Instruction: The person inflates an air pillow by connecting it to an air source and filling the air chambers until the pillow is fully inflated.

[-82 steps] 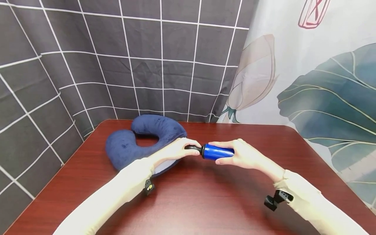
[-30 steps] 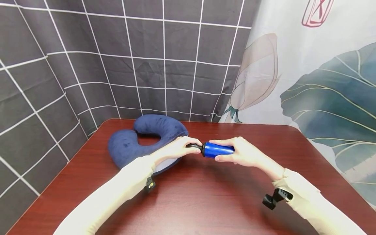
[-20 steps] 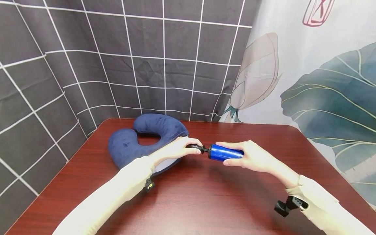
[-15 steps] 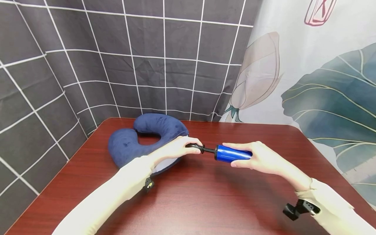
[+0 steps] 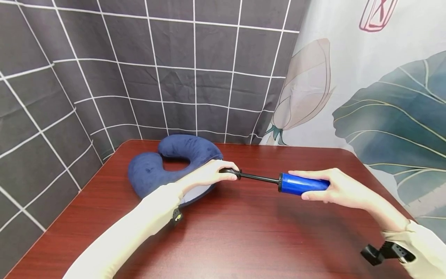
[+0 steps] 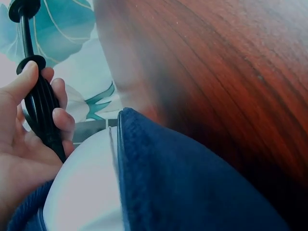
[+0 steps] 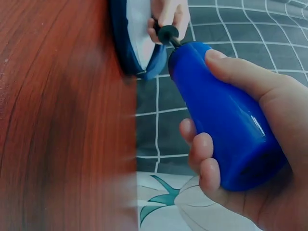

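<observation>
A hand air pump has a blue barrel (image 5: pixel 300 184), a thin black rod (image 5: pixel 259 178) and a black grip handle (image 6: pixel 42 103). My left hand (image 5: pixel 209 173) holds the handle, thumb by its collar. My right hand (image 5: pixel 345 190) grips the barrel with thumb and fingers around it. Between the two hands a long stretch of rod shows, and the pump lies roughly level above the table. Under my left hand is a navy plush neck pillow (image 5: pixel 148 174); a white inner part (image 6: pixel 86 187) shows along its opened edge.
The dark red wooden table (image 5: pixel 237 240) reaches back to a grey curtain (image 5: pixel 212 85) with white grid lines. On the right hangs a white curtain with leaf and flower prints (image 5: pixel 306 85). Each wrist wears a small black camera mount (image 5: pixel 386 252).
My right hand has moved right with the blue barrel, drawing the rod out from nearly hidden to long. My left hand and the neck pillow stay nearly in place.
</observation>
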Demonstrator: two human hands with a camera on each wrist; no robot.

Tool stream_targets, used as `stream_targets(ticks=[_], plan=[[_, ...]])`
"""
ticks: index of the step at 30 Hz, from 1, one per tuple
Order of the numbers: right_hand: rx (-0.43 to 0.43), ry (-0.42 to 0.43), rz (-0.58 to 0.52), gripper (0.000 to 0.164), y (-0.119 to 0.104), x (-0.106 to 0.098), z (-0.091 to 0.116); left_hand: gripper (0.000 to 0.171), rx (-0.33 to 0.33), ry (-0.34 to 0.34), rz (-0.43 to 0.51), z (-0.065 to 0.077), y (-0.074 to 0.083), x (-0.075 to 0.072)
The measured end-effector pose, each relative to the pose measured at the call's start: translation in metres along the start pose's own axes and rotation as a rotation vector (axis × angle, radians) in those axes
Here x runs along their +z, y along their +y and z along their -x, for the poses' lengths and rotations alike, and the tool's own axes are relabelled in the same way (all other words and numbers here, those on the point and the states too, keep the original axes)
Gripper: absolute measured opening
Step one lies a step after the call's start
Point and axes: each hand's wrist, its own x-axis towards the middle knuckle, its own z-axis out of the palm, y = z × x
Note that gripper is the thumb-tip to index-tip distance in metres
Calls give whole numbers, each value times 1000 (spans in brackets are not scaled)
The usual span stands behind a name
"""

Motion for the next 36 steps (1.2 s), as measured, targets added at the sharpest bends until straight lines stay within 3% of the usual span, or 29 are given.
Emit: stream_targets(ticks=[8,17,22,28,36], plan=[[-52,51,27,58,-10,7,-20,26,-13,13,74,-2,-2,3],[-76,67,54,60,-30,34,-56,25,-14,16,139,-4,0,8],[-151,86,124,56,-45,44,-76,26,2,16,177,-4,-1,9],[-176,73,214,56,-54,41,-86,23,3,25,157,-1,-3,4],[-141,17,251,62,-55,34,-89,20,-19,30,114,-2,0,0]])
